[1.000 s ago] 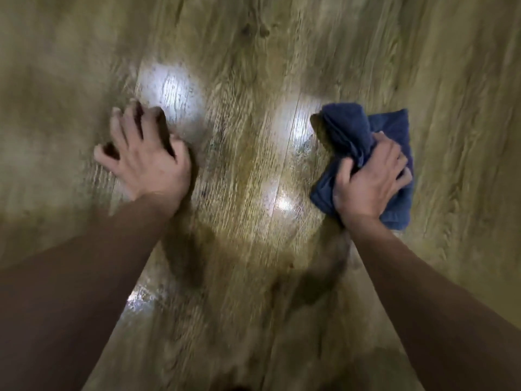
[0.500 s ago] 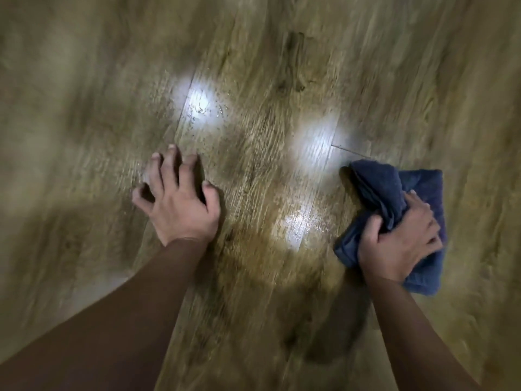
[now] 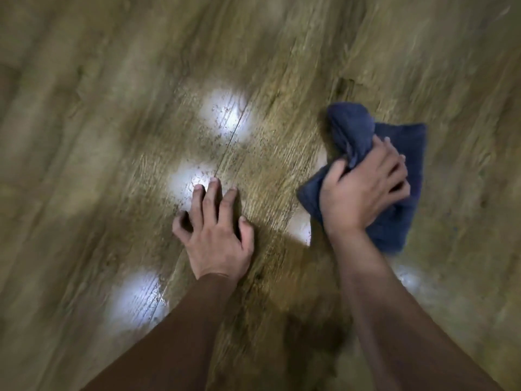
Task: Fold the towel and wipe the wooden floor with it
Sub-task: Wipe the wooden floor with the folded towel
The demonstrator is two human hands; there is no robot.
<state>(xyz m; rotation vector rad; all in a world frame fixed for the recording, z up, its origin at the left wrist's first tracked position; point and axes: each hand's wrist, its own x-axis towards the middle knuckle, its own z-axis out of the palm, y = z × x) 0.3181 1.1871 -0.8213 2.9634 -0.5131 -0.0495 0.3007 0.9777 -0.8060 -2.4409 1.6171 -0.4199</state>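
I am gripping the bunched blue towel point(image 3: 394, 221) in my right hand point(image 3: 363, 190), fingers curled into the cloth, pressing it onto the wooden floor point(image 3: 84, 136). I am resting my left hand point(image 3: 217, 235) beside it, fingers spread on the boards, holding nothing.

floor point(image 3: 282, 80): wood-grain planks, olive-brown, running diagonally | seam point(image 3: 225, 153): dark joint line between two planks, mid-frame | light: several white glare patches point(image 3: 225, 114) on the glossy surface | shadow point(image 3: 310, 328): dark, lower centre | edges of view blurred
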